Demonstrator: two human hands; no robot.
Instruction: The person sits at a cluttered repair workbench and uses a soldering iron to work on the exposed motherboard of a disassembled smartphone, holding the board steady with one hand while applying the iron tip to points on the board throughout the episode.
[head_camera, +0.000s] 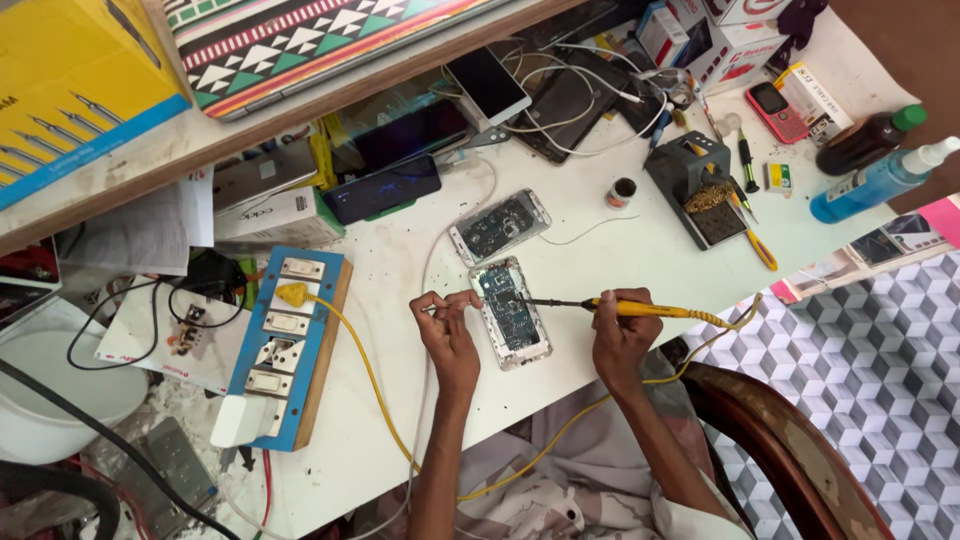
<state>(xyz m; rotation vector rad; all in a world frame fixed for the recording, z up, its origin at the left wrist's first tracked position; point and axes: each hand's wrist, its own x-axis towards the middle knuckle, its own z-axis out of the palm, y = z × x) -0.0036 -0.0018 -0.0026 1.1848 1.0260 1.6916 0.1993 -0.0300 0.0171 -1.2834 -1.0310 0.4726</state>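
An opened phone (511, 312) lies on the white table (620, 250), its circuit board showing. My right hand (622, 335) grips a yellow-handled soldering iron (640, 309), whose dark tip reaches left onto the phone's board. My left hand (446, 325) rests at the phone's left edge, fingers pinched on something thin that touches the board; I cannot tell what it is. The iron's yellow cord (370, 375) runs down past my lap to a yellow plug in the blue switch board (288, 345).
A second opened phone (499, 226) lies just behind. A soldering stand (700, 185), small tin (622, 191), blue spray bottle (880, 180), dark bottle (868, 140), several phones, cables and boxes crowd the back. Wooden chair arm (790, 450) at right.
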